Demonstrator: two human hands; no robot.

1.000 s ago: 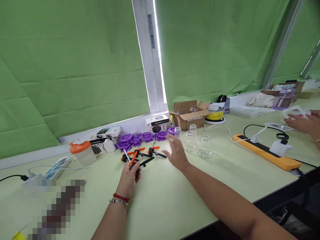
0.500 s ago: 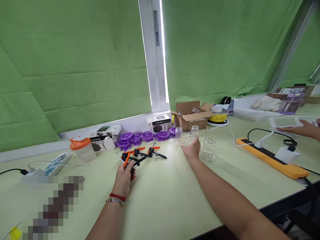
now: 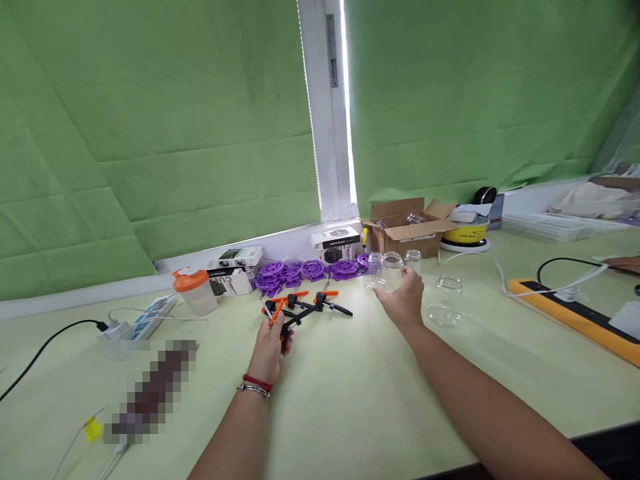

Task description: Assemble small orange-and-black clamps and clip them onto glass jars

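Note:
Near the middle of the table, my left hand (image 3: 271, 340) is closed round a black-and-orange tool (image 3: 277, 313) with a thin metal shaft. Several similar tools (image 3: 327, 303) lie just beyond it. To the right, my right hand (image 3: 404, 300) has thumb and fingers round a clear glass jar (image 3: 391, 270); whether its base is off the table I cannot tell. One clear jar (image 3: 374, 267) is to the left of the held one, and another jar (image 3: 413, 259) stands behind my fingers. A further jar (image 3: 445, 303) is right of my wrist, apart from the hand.
Purple slotted discs (image 3: 313, 269) lie in a row by the wall, with small printed boxes (image 3: 335, 245) behind. An open cardboard box (image 3: 415, 233) stands at the back. An orange-lidded shaker (image 3: 195, 293) and power strips (image 3: 575, 313) sit at either side. Another person's hand (image 3: 625, 263) shows at right.
The view has turned left, so everything sits further right in it. My right hand now has its fingers round a jar, which seems slightly raised. The left hand keeps its tool.

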